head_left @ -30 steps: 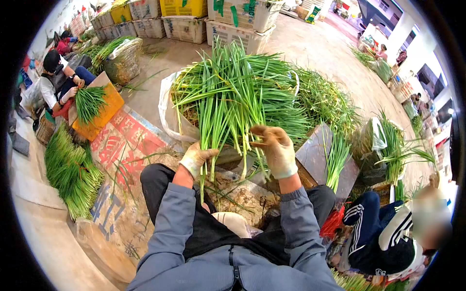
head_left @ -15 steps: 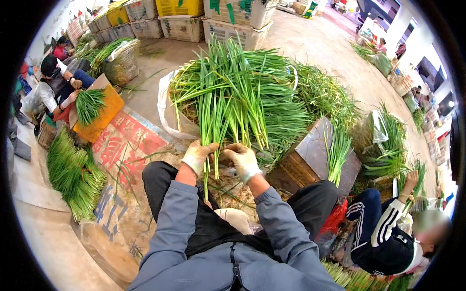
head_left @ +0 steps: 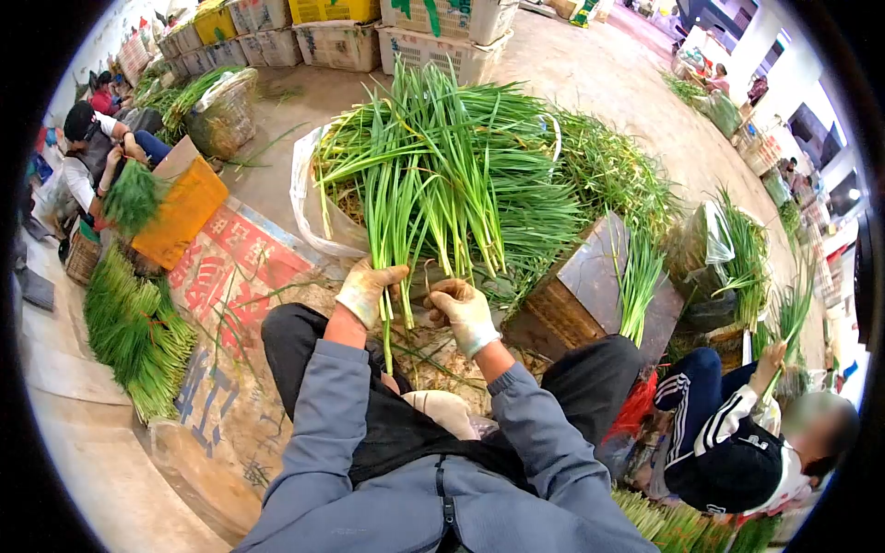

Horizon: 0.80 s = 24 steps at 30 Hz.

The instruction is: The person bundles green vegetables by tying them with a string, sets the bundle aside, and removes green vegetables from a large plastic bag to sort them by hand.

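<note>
My left hand, in a pale stained glove, is closed round the lower stalks of a few long green stems. Close by on the right, my gloved right hand has its fingers pinched together, with a thin strand at the fingertips. Ahead of both hands lies a big heap of green stalks on a white plastic bag. A small bunch of stalks rests on a dark board to the right.
Left, a person holds greens beside an orange board; a tied pile lies nearer. Right, another person holds stalks. Stacked crates stand behind the heap. Loose greens lie beyond the board.
My right hand came in from the right, beside my left hand, and its fingers closed. My left hand still grips stems. The person at right has raised a hand with stalks.
</note>
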Motion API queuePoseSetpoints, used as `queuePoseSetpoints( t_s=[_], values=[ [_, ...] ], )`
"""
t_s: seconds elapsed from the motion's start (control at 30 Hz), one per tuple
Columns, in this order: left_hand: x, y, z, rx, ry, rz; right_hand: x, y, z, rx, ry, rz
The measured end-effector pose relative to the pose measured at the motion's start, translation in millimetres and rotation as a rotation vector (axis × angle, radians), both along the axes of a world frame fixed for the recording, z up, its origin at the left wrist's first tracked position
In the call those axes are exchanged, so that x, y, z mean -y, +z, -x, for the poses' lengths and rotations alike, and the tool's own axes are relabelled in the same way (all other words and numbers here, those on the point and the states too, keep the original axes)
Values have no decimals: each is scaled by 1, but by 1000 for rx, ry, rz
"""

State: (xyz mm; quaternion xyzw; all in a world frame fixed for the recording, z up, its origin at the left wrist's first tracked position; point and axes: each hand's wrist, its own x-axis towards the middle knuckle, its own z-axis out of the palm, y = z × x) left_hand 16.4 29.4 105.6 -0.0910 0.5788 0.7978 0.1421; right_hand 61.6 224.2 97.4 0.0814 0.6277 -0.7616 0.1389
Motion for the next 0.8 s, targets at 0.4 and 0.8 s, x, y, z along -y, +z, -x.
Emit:
queuePoseSetpoints(
  t_s=[0.4, 0.8],
  values=[
    [8, 1, 3, 26, 180, -157, -4, -27, -11, -317, 109, -624],
    [14, -4, 0, 150, 66, -101, -6, -26, -48, -167, 118, -265]
  ],
)
